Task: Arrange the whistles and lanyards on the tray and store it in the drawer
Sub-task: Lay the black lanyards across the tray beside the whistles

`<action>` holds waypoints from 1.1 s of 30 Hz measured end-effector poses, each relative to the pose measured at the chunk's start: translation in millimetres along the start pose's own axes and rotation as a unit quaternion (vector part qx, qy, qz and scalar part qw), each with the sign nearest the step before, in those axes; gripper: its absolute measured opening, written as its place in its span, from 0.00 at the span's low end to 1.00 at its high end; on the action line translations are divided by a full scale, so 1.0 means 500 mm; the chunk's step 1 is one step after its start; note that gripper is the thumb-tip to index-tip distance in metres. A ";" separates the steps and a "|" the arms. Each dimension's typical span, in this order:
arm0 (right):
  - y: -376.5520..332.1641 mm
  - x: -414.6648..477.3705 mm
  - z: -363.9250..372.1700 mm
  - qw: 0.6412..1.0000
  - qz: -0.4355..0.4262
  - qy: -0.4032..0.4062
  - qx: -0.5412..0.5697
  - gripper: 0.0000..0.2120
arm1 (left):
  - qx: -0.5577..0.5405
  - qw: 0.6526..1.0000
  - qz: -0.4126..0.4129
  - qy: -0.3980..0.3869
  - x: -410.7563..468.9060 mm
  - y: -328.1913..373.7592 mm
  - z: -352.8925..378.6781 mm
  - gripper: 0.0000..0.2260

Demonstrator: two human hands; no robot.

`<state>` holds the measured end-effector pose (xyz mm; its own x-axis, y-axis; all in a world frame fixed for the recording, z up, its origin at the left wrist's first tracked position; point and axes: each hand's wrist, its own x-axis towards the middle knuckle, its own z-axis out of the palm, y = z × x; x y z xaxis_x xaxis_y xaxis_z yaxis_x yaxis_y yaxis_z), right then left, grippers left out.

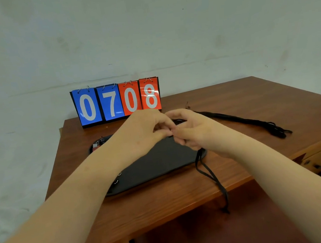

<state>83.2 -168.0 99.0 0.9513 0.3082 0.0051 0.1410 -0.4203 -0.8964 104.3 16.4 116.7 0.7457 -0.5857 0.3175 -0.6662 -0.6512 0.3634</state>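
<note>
Head view: left hand (pixel 144 131) and right hand (pixel 193 131) meet over the black tray (pixel 160 161), pinching one lanyard (pixel 213 177) (tail hanging off the near table (pixel 166 207) edge). Lanyard bundle (pixel 246 121) lies far right, off-tray; seemingly early on.

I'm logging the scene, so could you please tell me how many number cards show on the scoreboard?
4, in a row on the table: blue 0 leftmost, blue 7, red 0, red 8 rightmost. Others may hide behind them.
</note>
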 end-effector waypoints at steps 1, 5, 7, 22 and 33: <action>0.004 -0.002 0.000 0.999 -0.014 -0.005 -0.040 0.20 | 0.010 1.000 -0.007 -0.005 -0.004 -0.005 0.000 0.09; 0.016 -0.001 0.007 0.994 -0.041 -0.043 -0.096 0.15 | -0.049 0.998 -0.036 -0.032 -0.025 -0.029 0.008 0.13; 0.019 0.005 0.016 0.993 -0.054 -0.055 -0.087 0.14 | -0.078 0.996 -0.041 -0.029 -0.031 -0.036 0.019 0.12; 0.138 0.038 -0.050 0.958 0.003 0.158 -0.240 0.14 | 0.084 0.981 -0.158 0.075 -0.060 -0.254 -0.047 0.05; 0.243 0.090 -0.100 0.974 0.024 0.180 0.132 0.09 | 0.079 0.970 -0.222 0.060 -0.072 -0.346 -0.010 0.04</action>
<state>156.7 -248.1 12.5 0.9963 -0.0468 0.0727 0.0634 -0.1772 -0.9821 192.6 152.6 46.8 0.9482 -0.1760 0.2646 -0.2647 -0.8981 0.3513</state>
